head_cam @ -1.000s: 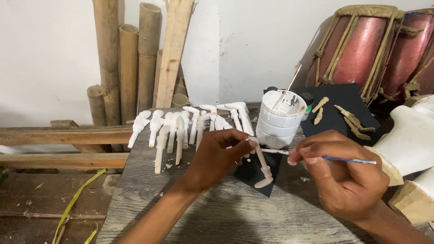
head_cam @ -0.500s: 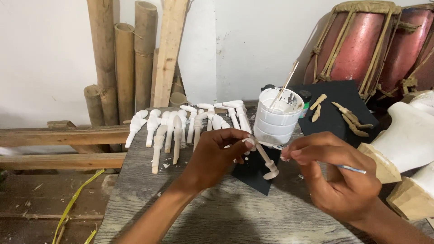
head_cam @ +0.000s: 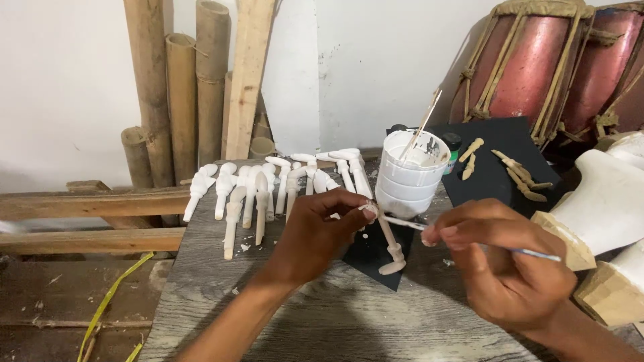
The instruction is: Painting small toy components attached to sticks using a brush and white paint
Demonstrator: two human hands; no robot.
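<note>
My only view comes from the head-worn camera, looking down and forward, close over the grey wooden table [head_cam: 322,322] toward the white wall [head_cam: 67,80], with no second view to share any of it.

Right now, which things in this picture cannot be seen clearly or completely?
- Head view: the brush tip is too small to tell if it touches the wooden peg.
- The brush's middle is hidden by the right hand.
- The peg's top is covered by the left hand fingertips.
- The white carved piece and red drums are cut off by the frame's edges.
</note>
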